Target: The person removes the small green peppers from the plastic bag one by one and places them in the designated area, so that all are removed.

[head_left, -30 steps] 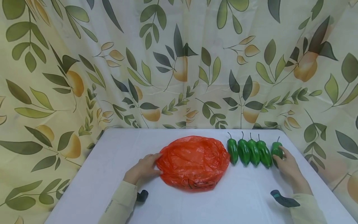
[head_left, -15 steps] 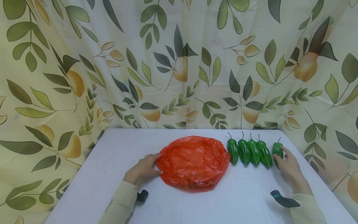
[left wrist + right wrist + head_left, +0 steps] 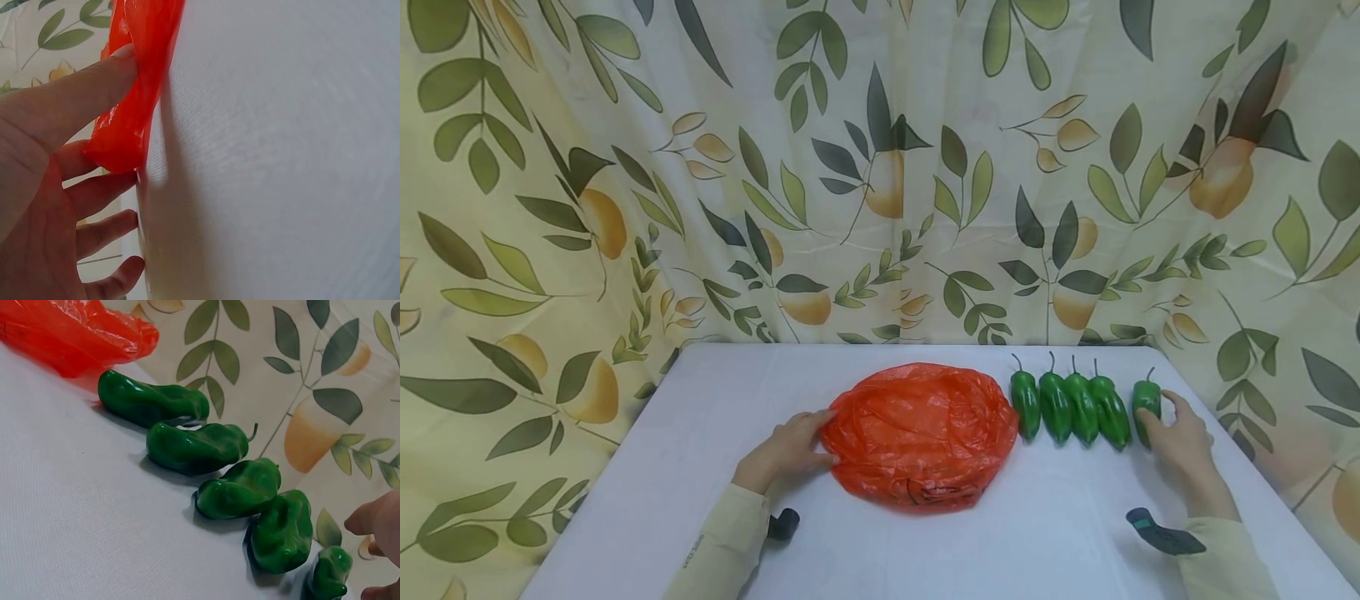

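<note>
A crumpled red plastic bag (image 3: 925,437) lies on the white table, spread into a rounded shape. My left hand (image 3: 784,450) rests at its left edge, thumb and index finger apart and touching the plastic; in the left wrist view the other fingers (image 3: 106,234) are loosely spread. At the right end of a row of green peppers, my right hand (image 3: 1183,446) is beside the outermost pepper (image 3: 1147,398), its fingers parted around the right side. The right wrist view shows that pepper (image 3: 331,570) with a gap between it and the fingertips.
Several more green peppers (image 3: 1056,408) lie side by side between the bag and the outermost one, stems pointing away. The leftmost pepper (image 3: 1025,404) is right at the bag's edge. A leaf-and-fruit patterned curtain (image 3: 880,167) hangs behind the table (image 3: 880,550).
The outermost pepper has shifted slightly right, away from the row. My right hand's fingers have loosened from it and drawn to its right. The left hand and bag have stayed put.
</note>
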A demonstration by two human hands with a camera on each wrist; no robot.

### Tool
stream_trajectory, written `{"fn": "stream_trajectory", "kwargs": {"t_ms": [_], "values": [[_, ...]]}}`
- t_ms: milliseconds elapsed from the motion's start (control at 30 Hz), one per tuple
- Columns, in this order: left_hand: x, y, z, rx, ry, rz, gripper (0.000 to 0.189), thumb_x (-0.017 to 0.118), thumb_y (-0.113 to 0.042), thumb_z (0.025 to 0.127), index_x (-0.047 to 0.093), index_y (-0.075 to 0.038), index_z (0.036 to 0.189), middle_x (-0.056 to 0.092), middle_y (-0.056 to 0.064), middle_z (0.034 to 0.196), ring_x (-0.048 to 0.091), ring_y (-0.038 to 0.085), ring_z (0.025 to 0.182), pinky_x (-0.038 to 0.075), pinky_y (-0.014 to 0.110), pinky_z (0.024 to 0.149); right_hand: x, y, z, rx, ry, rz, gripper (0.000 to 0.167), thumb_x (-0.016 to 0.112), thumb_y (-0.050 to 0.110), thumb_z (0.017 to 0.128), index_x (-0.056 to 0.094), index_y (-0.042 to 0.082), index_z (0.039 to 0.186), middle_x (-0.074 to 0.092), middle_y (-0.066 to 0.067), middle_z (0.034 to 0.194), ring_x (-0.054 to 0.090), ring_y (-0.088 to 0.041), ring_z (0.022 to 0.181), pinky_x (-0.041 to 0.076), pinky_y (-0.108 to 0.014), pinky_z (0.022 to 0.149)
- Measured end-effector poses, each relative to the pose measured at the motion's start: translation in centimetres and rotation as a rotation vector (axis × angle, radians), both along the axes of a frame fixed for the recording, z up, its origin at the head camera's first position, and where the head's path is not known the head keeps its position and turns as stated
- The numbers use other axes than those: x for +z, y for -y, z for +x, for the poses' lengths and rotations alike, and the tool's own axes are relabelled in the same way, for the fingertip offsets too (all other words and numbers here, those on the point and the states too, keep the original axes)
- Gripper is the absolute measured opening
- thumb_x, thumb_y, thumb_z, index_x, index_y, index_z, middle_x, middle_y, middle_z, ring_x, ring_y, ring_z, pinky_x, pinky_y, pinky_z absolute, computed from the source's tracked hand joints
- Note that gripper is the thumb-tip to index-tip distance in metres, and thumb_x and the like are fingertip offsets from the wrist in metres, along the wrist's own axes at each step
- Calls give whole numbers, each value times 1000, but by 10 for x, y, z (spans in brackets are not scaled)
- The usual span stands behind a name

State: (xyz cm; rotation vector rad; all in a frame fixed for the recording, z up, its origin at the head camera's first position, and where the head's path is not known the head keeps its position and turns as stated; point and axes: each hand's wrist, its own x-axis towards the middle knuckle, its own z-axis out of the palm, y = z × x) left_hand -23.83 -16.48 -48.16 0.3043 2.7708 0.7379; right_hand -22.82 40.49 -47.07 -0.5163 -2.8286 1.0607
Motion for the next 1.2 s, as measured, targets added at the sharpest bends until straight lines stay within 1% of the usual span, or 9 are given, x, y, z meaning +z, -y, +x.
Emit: {"fn": "stream_trajectory", "kwargs": {"t_ms": [200,333,500,600,667,867,967,1100,1200], "values": [[-1,0,0,-32,-25,13,76,80,-33,85,47,-19,152,53,7,151,45,32,142,32,69,116,-1,1,-1,-46,-20,3,71,36,35,106,11,-9,157,16,-46,153,15,-65,139,16,-74,112],[-1,0,0,-32,-20,15,76,80,-33,85,46,-19,152,53,6,152,44,32,143,33,69,116,2,3,-1,-56,-33,3,71,35,34,106,11,-9,157,16,-46,153,14,-64,140,14,-73,113],[0,0,-1,-34,-24,14,77,80,-33,85,46,-20,152,53,5,151,44,32,142,32,69,116,7,9,-2,-43,-56,26,68,36,31,106,14,-11,155,19,-47,151,17,-65,139,13,-72,113],[0,0,-2,-42,-29,17,77,81,-33,85,47,-19,152,53,6,152,44,32,142,32,69,116,9,12,-2,-32,-64,38,66,36,30,106,17,-12,154,22,-48,149,19,-65,138,15,-72,113],[1,1,-2,-47,-29,14,78,81,-34,85,46,-18,152,52,6,152,44,32,143,33,69,116,11,14,-3,-30,-58,33,66,37,30,106,19,-12,154,23,-48,149,20,-66,137,17,-73,113],[2,1,-3,-52,-26,2,78,80,-35,85,46,-18,153,52,5,153,44,32,144,36,66,115,15,21,-3,-33,-9,-17,68,37,33,106,16,-8,156,20,-46,153,18,-67,139,22,-78,111],[3,1,-4,-50,-25,4,77,80,-34,85,46,-18,153,52,5,153,44,32,144,37,65,115,17,25,-3,-9,-11,-14,68,37,32,106,18,-10,155,21,-46,153,19,-67,140,22,-79,111],[5,2,-3,-47,-23,10,78,80,-35,86,46,-17,153,51,7,154,44,33,144,37,65,115,20,33,-4,60,-41,14,65,38,31,107,24,-14,152,21,-48,151,19,-68,140,22,-79,111],[7,1,-2,-37,-16,13,78,79,-37,86,45,-17,153,50,7,155,43,34,145,38,65,115,21,39,-3,102,-55,19,64,39,31,107,26,-14,151,19,-49,151,17,-68,141,21,-79,112]]}}
